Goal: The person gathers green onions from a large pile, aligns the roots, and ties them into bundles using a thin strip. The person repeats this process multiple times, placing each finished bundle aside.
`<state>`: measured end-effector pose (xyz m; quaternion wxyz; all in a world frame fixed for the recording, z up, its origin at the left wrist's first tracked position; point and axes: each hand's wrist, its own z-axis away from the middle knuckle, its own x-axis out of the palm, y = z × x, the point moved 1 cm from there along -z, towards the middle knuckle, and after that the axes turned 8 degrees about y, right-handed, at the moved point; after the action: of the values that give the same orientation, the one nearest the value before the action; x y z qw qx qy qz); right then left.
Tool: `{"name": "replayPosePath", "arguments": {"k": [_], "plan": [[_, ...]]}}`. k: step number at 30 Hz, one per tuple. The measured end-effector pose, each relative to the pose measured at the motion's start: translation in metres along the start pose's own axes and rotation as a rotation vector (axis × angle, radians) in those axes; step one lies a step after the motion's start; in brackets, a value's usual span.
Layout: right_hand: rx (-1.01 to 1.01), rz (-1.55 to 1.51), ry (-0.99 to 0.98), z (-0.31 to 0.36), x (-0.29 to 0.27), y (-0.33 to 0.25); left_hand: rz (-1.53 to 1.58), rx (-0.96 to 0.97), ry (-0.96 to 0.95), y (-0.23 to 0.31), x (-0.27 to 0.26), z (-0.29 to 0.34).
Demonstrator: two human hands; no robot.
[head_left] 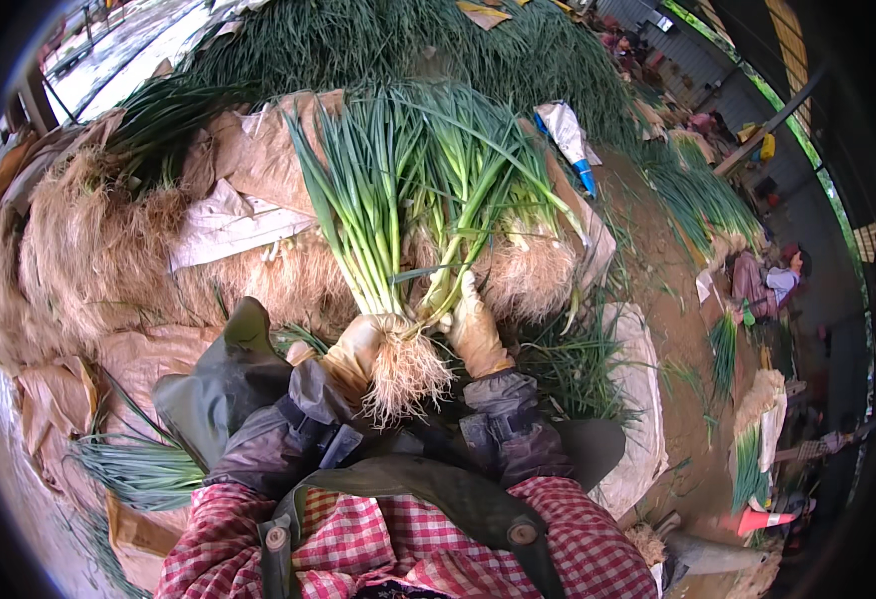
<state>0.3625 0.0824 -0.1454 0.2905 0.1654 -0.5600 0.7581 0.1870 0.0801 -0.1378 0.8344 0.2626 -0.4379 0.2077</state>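
Huge heap of green onions (408, 40) across the top, dirt floor (672, 299) off to the right w/ more bundles lying about. Left side: piles of pale roots (88, 250) on brown sacking (248, 140). Centre: the bunch of green onions (398, 200), leaves fanning up and away, white root tuft (406, 374) hanging down toward the person's lap. Both forearms come up from the lower edge in dark sleeve covers, elbows bent, meeting at the bunch's base. Left hand (356, 344), tan glove, fingers curled and clamped round the stalks just above the roots. Right hand (475, 324), same glove, thumb up, pressed on the right side of the stalks, fingers wrapped partway round them, gripping too. Red checked shirt (578, 539) + dark apron straps (458, 499) at the bottom. Far right, another person (772, 280) sits by small bundles
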Motion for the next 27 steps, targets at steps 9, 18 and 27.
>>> {"name": "replayPosePath", "arguments": {"k": [9,18,27], "plan": [[0.289,-0.303,-0.278,-0.006,-0.025,0.008,-0.037,-0.005,0.020,-0.004,-0.001,-0.005],[-0.145,0.274,-0.049,-0.003,-0.027,0.020,-0.076,0.008,0.046,-0.011,0.008,-0.011],[-1.083,1.491,-0.200,0.048,-0.056,0.082,-0.159,-0.043,0.033,-0.008,0.015,-0.015]]}}
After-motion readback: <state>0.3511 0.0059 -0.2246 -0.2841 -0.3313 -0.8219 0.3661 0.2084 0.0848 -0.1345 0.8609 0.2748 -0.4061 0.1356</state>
